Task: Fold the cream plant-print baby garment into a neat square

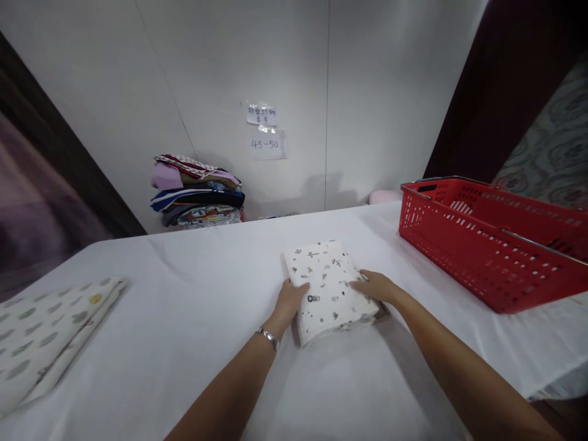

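Observation:
A folded white cloth [326,282] printed with small grey and brown figures lies on the white-covered table [193,343], its near edge slightly raised. My left hand [290,301] grips its left side, thumb on top and the other fingers hidden beneath or behind the edge. On the opposite side, my right hand [375,286] holds the cloth with the thumb over the top. A darker edge of fabric shows under the cloth near my right wrist. Around my left wrist is a silver bracelet.
A red plastic basket [459,248] with metal handles stands on the right. Another folded white cloth [55,331] with leaf-like spots lies at the left. Behind the table, a stack of folded fabrics [199,193] rests against the wall, below paper signs [267,144].

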Tool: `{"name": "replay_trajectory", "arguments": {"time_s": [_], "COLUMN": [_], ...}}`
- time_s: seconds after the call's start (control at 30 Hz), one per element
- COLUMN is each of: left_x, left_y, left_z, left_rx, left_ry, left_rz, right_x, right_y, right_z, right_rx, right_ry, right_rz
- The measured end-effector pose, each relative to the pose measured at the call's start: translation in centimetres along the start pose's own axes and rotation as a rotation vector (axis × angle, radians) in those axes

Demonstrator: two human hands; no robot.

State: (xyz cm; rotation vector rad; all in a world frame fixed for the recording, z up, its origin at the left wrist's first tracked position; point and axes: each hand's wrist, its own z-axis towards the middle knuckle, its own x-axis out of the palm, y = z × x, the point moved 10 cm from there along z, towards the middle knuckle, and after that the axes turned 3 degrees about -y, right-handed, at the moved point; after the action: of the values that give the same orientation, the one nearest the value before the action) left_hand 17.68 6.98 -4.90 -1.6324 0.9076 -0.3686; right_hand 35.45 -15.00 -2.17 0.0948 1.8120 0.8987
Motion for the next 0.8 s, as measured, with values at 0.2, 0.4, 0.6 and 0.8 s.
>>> {"name": "replay_trajectory", "arguments": {"time_s": [0.2, 0.4, 0.6, 0.8], "left_x": [-3.8, -12.6, -15.3, -14.7], "left_y": [-4.8, -5.8, -1.3, -2.8], "left_z": [0.7, 4.3, 2.3, 1.0], "left_rx": [0.122, 0.147, 0.119, 0.264], "left_ry": [0.039, 0.068, 0.005, -0.049], "left_rz": [0.051, 0.518, 0.617, 0.802], "right_x": [5.3, 12.1, 1.4, 3.4], "right_y": [4.1, 7.0, 4.8, 6.2], "right_z": [-6.2, -11.2, -2.0, 2.2], "right_rx": [0.0, -0.003, -0.152, -0.001], "right_ry": [0.173, 0.387, -0.264, 0.036], "right_rz": [0.742, 0.681, 0.426, 0.282]}}
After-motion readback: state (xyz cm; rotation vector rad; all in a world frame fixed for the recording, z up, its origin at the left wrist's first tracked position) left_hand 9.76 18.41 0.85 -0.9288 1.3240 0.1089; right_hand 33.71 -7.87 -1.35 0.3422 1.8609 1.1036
